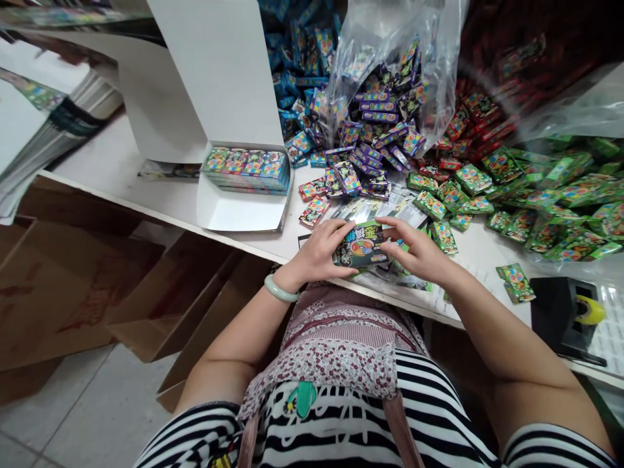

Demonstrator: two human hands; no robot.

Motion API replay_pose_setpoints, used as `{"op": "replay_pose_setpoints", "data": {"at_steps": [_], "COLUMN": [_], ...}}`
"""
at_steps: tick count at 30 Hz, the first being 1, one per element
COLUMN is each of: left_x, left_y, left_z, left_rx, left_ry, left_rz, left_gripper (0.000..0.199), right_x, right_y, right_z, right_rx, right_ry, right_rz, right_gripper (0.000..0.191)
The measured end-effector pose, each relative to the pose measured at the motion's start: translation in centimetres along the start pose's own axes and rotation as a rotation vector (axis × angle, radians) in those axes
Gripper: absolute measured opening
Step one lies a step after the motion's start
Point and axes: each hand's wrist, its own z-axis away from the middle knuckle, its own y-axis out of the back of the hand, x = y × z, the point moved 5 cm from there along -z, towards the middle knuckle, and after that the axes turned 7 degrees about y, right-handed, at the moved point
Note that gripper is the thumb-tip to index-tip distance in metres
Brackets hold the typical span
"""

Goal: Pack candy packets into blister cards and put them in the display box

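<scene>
A dark printed packet (361,246) with colourful lettering is held at the table's front edge. My left hand (324,250), with a pale green bangle on its wrist, grips the packet's left side between thumb and fingers. At the packet's right side is my right hand (409,247), its thumb and fingers spread apart around the corner. Printed sheets (409,207) lie behind and under the hands. An open white box (244,211) to the left holds rows of small colourful boxes (246,162). Two small red boxes (313,212) lie between it and my hands.
Behind lie heaps of blue (299,49), purple (377,107), red (482,110) and green small boxes (580,195), some in clear plastic. A black tape dispenser (560,312) stands right. Cardboard boxes (63,286) stand below left; stacked printed cartons (88,104) are far left.
</scene>
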Motion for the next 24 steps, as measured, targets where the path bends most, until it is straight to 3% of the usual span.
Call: {"op": "replay_pose_setpoints", "data": {"at_steps": [3,6,8,10,14,19,24], "left_x": [-0.5,-1.1,-1.2,-1.3,-1.9,-2.8,-3.0], "left_y": [0.6,1.4,1.8,1.9,1.8,2.1,2.8], "left_z": [0.3,0.6,0.8,0.8,1.0,1.5,1.6], "left_rx": [0.043,0.078,0.087,0.083,0.074,0.113,0.157], "left_ry": [0.021,0.041,0.048,0.066,0.095,0.105,0.091], "left_rz": [-0.014,-0.024,-0.028,-0.023,0.008,0.003,-0.002], "left_gripper": [0.101,0.102,0.102,0.102,0.101,0.101,0.1], "right_x": [3.4,8.0,10.2,11.6,12.5,11.0,10.0], "right_y": [2.6,6.6,8.6,9.7,10.7,11.3,9.2], "right_z": [-2.2,-5.3,-7.5,-9.6,-11.9,-10.0,-5.0], "right_rx": [0.13,0.296,0.371,0.377,0.264,0.295,0.459], "right_ry": [-0.065,-0.155,-0.191,-0.211,-0.2,-0.082,-0.261], "right_rz": [0.104,0.491,0.7,0.824,0.903,0.783,0.126], "right_gripper": [0.038,0.032,0.04,0.046,0.04,0.036,0.039]}}
